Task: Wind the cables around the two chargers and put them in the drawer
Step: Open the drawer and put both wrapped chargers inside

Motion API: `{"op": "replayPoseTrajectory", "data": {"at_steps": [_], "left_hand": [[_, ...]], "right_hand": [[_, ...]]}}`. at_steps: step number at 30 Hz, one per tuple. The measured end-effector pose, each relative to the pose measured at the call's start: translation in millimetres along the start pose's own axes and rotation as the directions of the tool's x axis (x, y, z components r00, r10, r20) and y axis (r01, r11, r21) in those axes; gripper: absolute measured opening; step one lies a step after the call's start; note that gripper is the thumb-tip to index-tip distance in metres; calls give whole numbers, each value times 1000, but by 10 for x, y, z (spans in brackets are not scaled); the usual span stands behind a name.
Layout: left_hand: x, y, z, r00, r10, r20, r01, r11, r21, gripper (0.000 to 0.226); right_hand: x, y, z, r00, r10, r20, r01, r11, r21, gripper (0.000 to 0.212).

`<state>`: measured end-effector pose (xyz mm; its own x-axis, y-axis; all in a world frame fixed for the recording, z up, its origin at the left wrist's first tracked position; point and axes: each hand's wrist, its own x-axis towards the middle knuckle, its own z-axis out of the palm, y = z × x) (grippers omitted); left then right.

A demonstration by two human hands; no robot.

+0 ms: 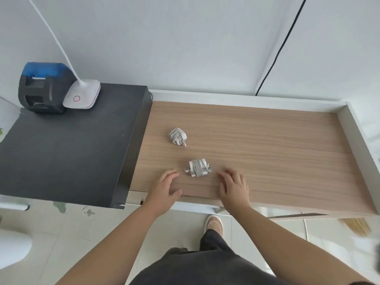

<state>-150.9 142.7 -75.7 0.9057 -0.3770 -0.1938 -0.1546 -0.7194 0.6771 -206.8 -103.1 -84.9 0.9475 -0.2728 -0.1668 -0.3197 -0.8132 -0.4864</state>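
We reach both bare forearms up from the bottom of the view toward the wooden desk (pixel 267 145), and our two hands lie flat near its front edge. Our left hand (pixel 164 189) sits at about 8 o'clock from the nearer charger (pixel 197 168), palm down, fingers loosely spread and relaxed with the thumb out to the side; it grasps nothing, and its fingertips stop just short of the charger. Our right hand (pixel 233 187) sits at about 4 o'clock from the same charger, also palm down, fingers straight and slightly apart, holding nothing and close to the charger without touching it.

The nearer charger is a white block with its grey cable wound in neat turns around the middle, lying on the wood between our hands. The second charger (pixel 178 136) lies further back, at about 11 o'clock from the first and well apart from it, its cable wrapped into a rounder, looser bundle with a short end sticking out. Both rest on the bare desktop, which has a raised white rim along the back and the right side.

No drawer can be made out from this view. At 9 o'clock from the chargers a black cabinet top (pixel 61 151) adjoins the desk, carrying a white lamp base (pixel 82 96) and, beside it, a black and blue device (pixel 42 87). A black cable (pixel 281 46) runs down the wall at 1 o'clock.
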Motion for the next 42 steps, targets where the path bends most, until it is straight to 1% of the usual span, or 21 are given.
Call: {"op": "replayPoseTrajectory", "data": {"at_steps": [5, 9, 11, 15, 17, 18, 19, 21, 22, 24, 25, 26, 27, 28, 29, 31, 33, 35, 37, 40, 42], "left_hand": [[-247, -182, 0, 993, 121, -3, -121, 990, 77, 51], [-411, -300, 138, 983, 173, -69, -163, 978, 126, 56], [-471, -300, 241, 979, 177, -105, -162, 977, 140, 59], [-685, -299, 436, 952, 84, -294, -69, 996, 58, 39], [-767, -457, 589, 940, -67, -335, 62, 998, -25, 29], [-787, -541, 663, 938, -186, -293, 161, 981, -107, 25], [-762, -607, 738, 923, -324, -207, 285, 938, -195, 24], [-605, -696, 897, 826, -560, 60, 554, 787, -272, 29], [-499, -709, 977, 764, -624, 165, 643, 712, -283, 34], [-282, -678, 1110, 665, -696, 271, 738, 555, -385, 40], [-190, -637, 1164, 615, -726, 308, 751, 419, -511, 43], [-109, -593, 1210, 561, -741, 369, 735, 241, -634, 47], [-40, -566, 1256, 514, -739, 437, 689, 52, -723, 52], [13, -557, 1300, 488, -722, 491, 628, -100, -772, 58], [52, -550, 1348, 481, -699, 530, 566, -214, -796, 64], [110, -569, 1420, 514, -645, 565, 445, -363, -819, 76], [174, -596, 1465, 564, -605, 562, 321, -467, -824, 85], [198, -608, 1498, 594, -595, 542, 213, -533, -819, 90], [165, -582, 1513, 607, -595, 526, 175, -546, -820, 91], [69, -538, 1503, 629, -579, 519, 178, -542, -821, 90], [11, -512, 1482, 627, -578, 522, 181, -544, -819, 88]], "right_hand": [[-218, -78, 151, 994, 75, -74, -71, 996, 58, 44], [-342, -150, 296, 983, 106, -153, -108, 994, -4, 48], [-386, -211, 370, 978, 139, -158, -144, 989, -22, 52], [-384, -222, 422, 976, 160, -150, -167, 985, -33, 49], [-387, -195, 428, 976, 154, -151, -162, 986, -42, 49], [-389, -187, 441, 976, 150, -155, -159, 986, -47, 50], [-385, -191, 452, 976, 147, -162, -157, 987, -47, 50], [-382, -208, 490, 970, 159, -186, -167, 986, -25, 54], [-380, -212, 516, 964, 165, -208, -172, 985, -15, 55], [-368, -213, 577, 950, 165, -266, -173, 985, -5, 56], [-362, -207, 604, 941, 164, -297, -172, 985, -1, 57], [-354, -200, 631, 931, 162, -327, -171, 985, 1, 56], [-345, -191, 659, 922, 156, -354, -167, 986, 0, 55], [-338, -182, 685, 914, 148, -378, -162, 987, -5, 54], [-331, -172, 707, 907, 138, -397, -155, 988, -12, 53], [-327, -150, 731, 899, 122, -421, -144, 989, -22, 52], [-331, -128, 740, 898, 105, -427, -132, 991, -33, 52], [-337, -110, 736, 903, 85, -421, -113, 993, -41, 52], [-340, -99, 726, 907, 70, -415, -100, 994, -49, 52], [-343, -109, 715, 906, 65, -418, -97, 994, -55, 52], [-348, -124, 704, 908, 75, -412, -107, 993, -54, 52]]}}
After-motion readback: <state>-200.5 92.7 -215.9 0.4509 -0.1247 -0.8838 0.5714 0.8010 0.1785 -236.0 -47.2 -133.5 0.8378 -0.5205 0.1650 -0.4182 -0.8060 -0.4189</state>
